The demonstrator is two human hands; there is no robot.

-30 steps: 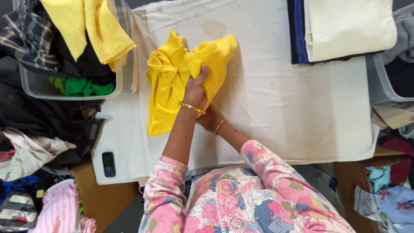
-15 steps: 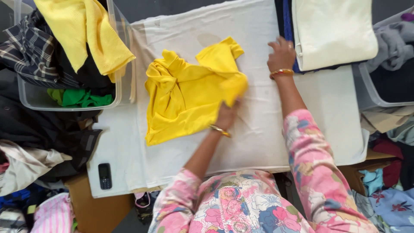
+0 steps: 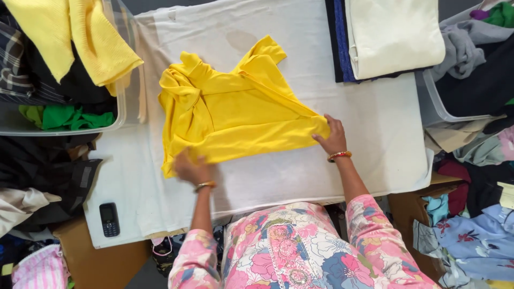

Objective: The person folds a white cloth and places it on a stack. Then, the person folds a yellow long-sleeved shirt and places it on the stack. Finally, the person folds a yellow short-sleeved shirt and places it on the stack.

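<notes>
A matt yellow cloth garment [image 3: 235, 112], soft and creased, lies on a white cloth table cover [image 3: 369, 134] that looks smooth, with a faint stain near the top of the frame. Upper left, a ribbed yellow knit [image 3: 80, 37] drapes over a clear, glossy plastic bin [image 3: 115, 115]. Lower left, a black plastic phone [image 3: 109, 219] sits. Shiny metal-looking bangles [image 3: 339, 156] ring both wrists.

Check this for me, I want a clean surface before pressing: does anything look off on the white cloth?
Yes. A faint brownish stain marks the white cloth just above the yellow shirt. The shirt's far-left part is bunched and creased, not flat. A phone lies on the cloth's near-left corner.
</notes>
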